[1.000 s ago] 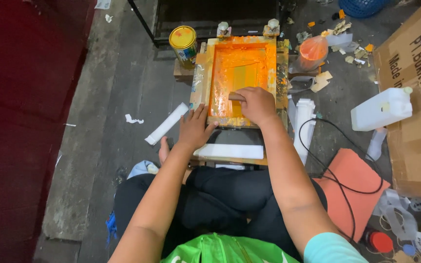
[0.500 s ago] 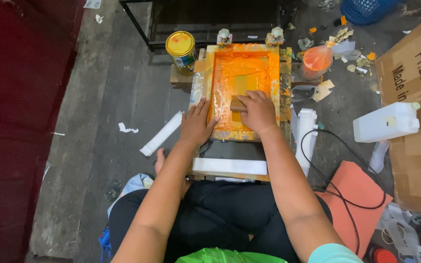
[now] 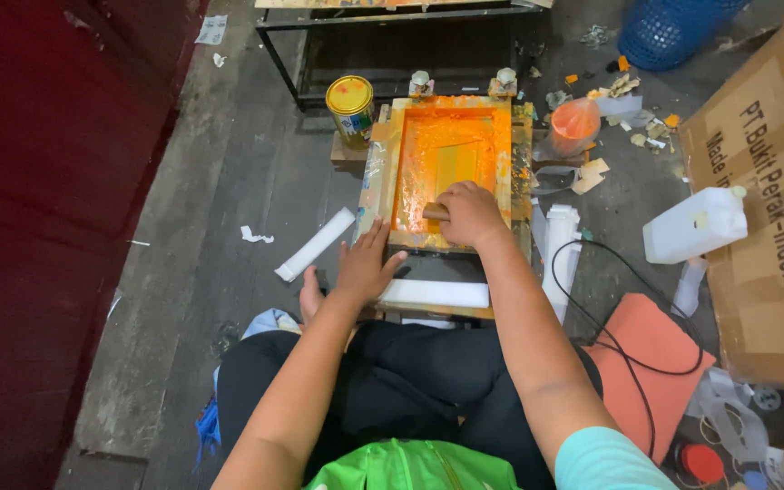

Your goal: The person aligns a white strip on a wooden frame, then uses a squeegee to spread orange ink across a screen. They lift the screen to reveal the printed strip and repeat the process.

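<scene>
Pressing a squeegee [image 3: 435, 211] at the near end of an orange-inked printing screen [image 3: 451, 159] on a low wooden stand.

Right hand [image 3: 470, 213] closed over the wooden squeegee, fingers curled down on it, inside the square frame where wet, glossy orange ink coats the mesh and streaks the pale wood. Left hand [image 3: 367, 266] flat and spread, fingers apart, gripping nothing, resting on the frame's near left corner beside taped edging. Just below, a long white strip [image 3: 435, 293] lying across the stand. To the left on rough grey boards, another white strip [image 3: 315, 244]; at the frame's far left, a round tin with yellow lid [image 3: 350, 102]. To the right, an orange-stained plastic cup [image 3: 574, 123], a white jug [image 3: 693, 227], a black cable [image 3: 632, 313] looping over a flat terracotta-coloured sheet [image 3: 651, 367], and a brown cardboard box [image 3: 773, 172].
</scene>
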